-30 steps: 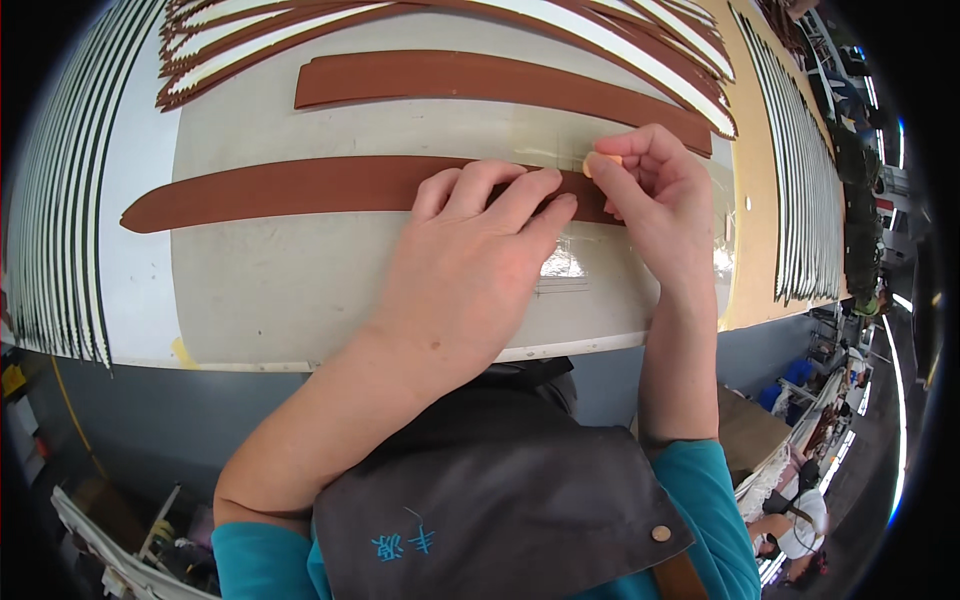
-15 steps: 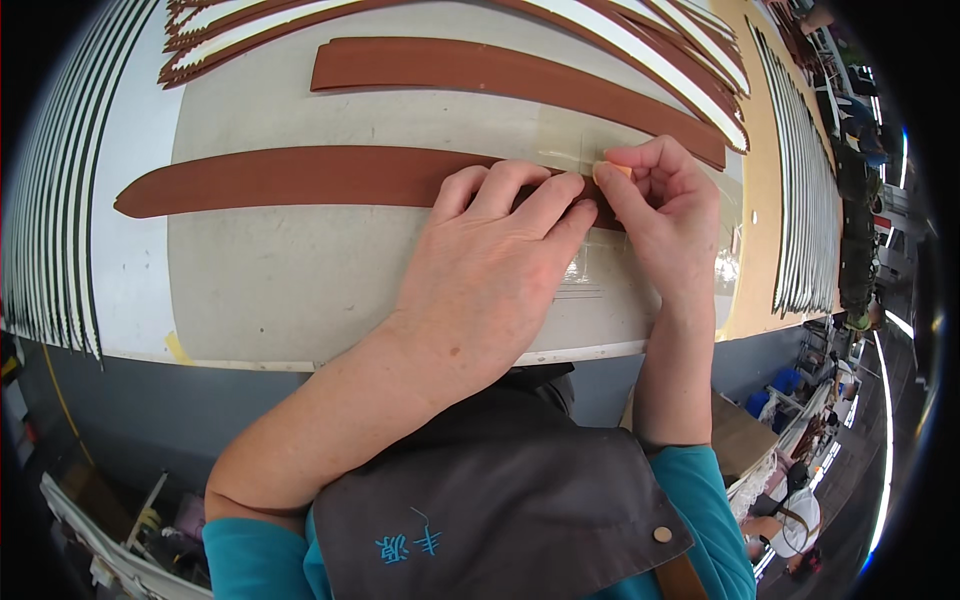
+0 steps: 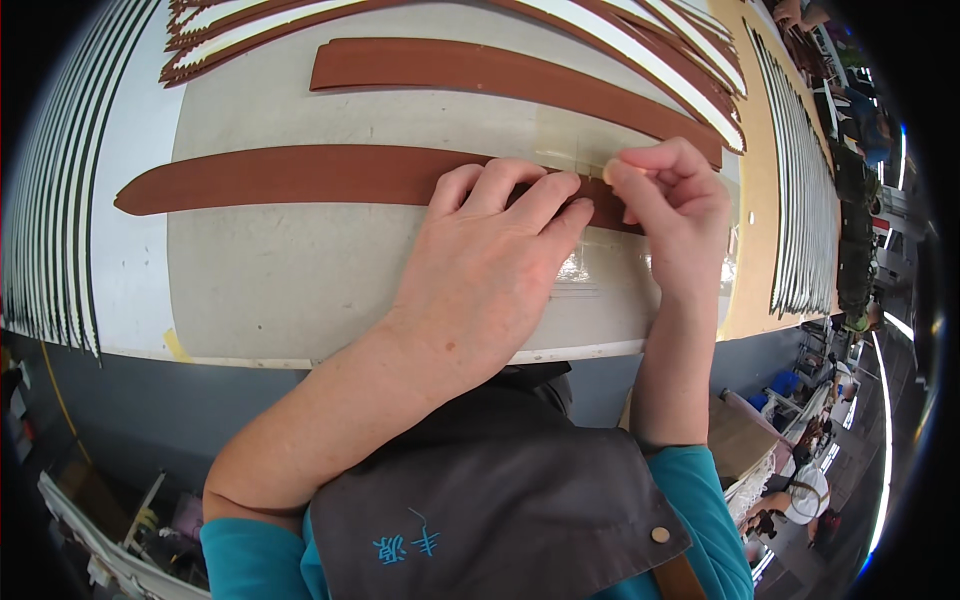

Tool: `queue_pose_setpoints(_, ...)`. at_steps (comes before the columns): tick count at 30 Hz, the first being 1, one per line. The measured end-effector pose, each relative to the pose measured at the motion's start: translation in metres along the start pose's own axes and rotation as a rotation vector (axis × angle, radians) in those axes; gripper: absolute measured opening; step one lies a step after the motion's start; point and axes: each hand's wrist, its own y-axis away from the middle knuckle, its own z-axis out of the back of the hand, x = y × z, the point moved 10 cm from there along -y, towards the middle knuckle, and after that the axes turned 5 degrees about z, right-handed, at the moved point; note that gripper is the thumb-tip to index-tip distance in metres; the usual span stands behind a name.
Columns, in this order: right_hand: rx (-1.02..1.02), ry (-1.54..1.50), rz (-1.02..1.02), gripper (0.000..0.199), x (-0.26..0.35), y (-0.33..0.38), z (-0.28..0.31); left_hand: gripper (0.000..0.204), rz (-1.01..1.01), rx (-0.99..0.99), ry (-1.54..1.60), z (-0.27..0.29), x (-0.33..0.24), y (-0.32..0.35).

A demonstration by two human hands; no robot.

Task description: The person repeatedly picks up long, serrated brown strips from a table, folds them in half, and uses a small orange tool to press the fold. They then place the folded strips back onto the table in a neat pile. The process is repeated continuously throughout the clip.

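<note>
A long brown leather-like strip (image 3: 290, 175) lies across the grey work surface, its rounded tapered end to the left. My left hand (image 3: 485, 250) rests on the strip toward its right end, fingertips pressing down and slightly apart. Just right of it, my right hand (image 3: 672, 200) is closed in a pinch over the strip. Between thumb and forefinger is a small orange-yellow piece, mostly hidden by the fingers; its kind cannot be made out. The strip's right end runs under my right hand. Clear tape (image 3: 600, 262) shows on the surface below my fingers.
Beyond lies another brown strip (image 3: 450, 68). Farther back are piled brown strips with white faces and jagged ends (image 3: 640, 45). Rows of thin dark-edged strips line the left side (image 3: 60, 200) and right side (image 3: 800, 190). The table's front edge (image 3: 260, 364) runs before me.
My right hand has shifted slightly right, away from my left fingertips, uncovering more of the strip between the hands. The orange piece shows less. My left hand stays nearly still.
</note>
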Motion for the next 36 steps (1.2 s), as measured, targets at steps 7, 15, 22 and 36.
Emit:
queue_pose_setpoints(7,-0.035,-0.059,0.017,0.011,0.010,0.029,0.009,0.038,0.014,-0.006,0.020,0.002,0.004,0.000)
queue_pose_setpoints(15,-0.001,-0.022,0.036,0.010,-0.007,0.042,-0.005,0.038,0.001,0.012,0.019,0.001,0.003,0.000)
queue_pose_setpoints(22,-0.034,0.052,0.066,0.010,-0.007,0.042,-0.006,0.038,0.004,0.019,0.023,0.001,0.003,0.001)
queue_pose_setpoints(36,-0.152,0.038,0.042,0.009,-0.006,0.040,0.063,0.038,-0.001,0.027,0.023,-0.001,0.002,0.000)
